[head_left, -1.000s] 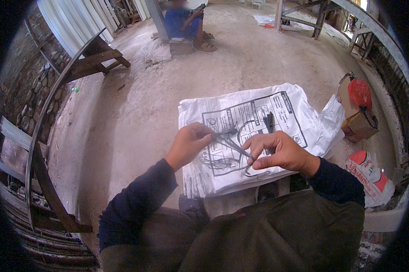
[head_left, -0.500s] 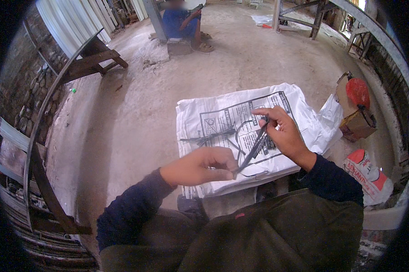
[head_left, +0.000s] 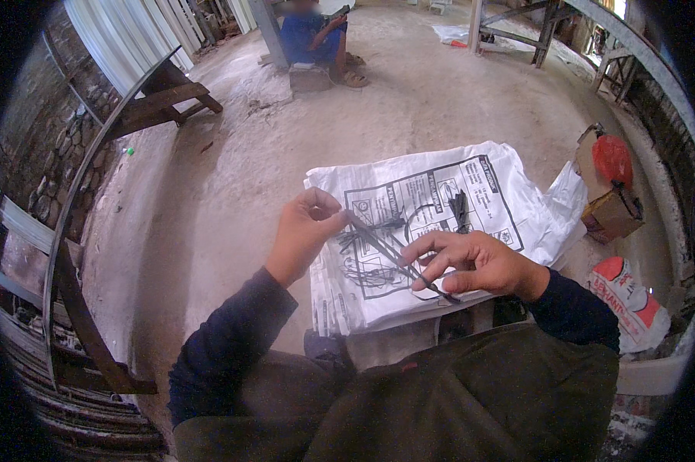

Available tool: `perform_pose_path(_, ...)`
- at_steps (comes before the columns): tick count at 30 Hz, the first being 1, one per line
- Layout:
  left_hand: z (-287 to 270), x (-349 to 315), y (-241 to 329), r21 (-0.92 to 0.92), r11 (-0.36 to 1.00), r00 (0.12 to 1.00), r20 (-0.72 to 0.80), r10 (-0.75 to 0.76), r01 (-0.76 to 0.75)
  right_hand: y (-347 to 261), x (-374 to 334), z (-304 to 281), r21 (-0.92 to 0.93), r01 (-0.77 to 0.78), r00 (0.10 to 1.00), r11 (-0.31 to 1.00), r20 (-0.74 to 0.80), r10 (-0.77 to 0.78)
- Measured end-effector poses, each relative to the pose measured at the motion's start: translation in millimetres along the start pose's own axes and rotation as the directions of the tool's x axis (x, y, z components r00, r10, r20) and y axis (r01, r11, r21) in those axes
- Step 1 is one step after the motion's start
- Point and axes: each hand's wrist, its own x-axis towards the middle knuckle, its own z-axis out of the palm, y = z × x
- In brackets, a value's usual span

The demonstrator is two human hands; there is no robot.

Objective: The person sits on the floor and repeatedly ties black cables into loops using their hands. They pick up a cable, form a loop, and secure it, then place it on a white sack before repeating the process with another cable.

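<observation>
A stack of folded white sacks [head_left: 336, 181] with black print lies in front of me. Over it, a bundle of thin black cords [head_left: 380, 245] stretches slantwise between my hands. My left hand [head_left: 305, 231] pinches the cords' upper end between thumb and fingertips, at the stack's left side. Near their lower end, my right hand [head_left: 482, 266] has them loosely between thumb and fingers, with the index finger extended. Another small black cord bundle [head_left: 459, 209] rests on the top sack beyond my right hand. More dark strands lie beneath the held cords, partly hidden by them.
A cardboard box [head_left: 613, 215] with a red bag [head_left: 612, 160] stands right of the stack. Nearer lies a red-and-white sack [head_left: 628, 304]. A person in blue [head_left: 310, 37] sits by a post ahead. A curved metal rail [head_left: 74, 185] and wooden trestle [head_left: 170, 96] are at left.
My left hand has moved up and away, and my right hand down toward me, reversing the cords' slant. One black bundle near my right hand now lies on the sack.
</observation>
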Motion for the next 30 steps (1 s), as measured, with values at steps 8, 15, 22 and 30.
perform_pose_path(8,10,-6,-3,0.32,0.938,0.987,0.132,0.094,-0.132,9,-1,-6,-0.203,0.034,0.944,0.979,-0.314,-0.098)
perform_pose_path(15,37,-32,22,-0.03,0.996,0.842,0.532,0.083,-0.079,39,6,-21,-0.417,-0.027,0.826,0.909,-0.521,-0.214)
perform_pose_path(22,44,-39,33,-0.08,0.977,0.588,0.787,0.185,-0.2,43,11,-20,-0.601,-0.097,0.758,0.794,-0.562,-0.332)
perform_pose_path(30,2,-5,4,-0.07,0.992,0.988,0.119,-0.099,0.107,34,3,-22,-0.221,-0.085,0.827,0.972,-0.56,-0.055)
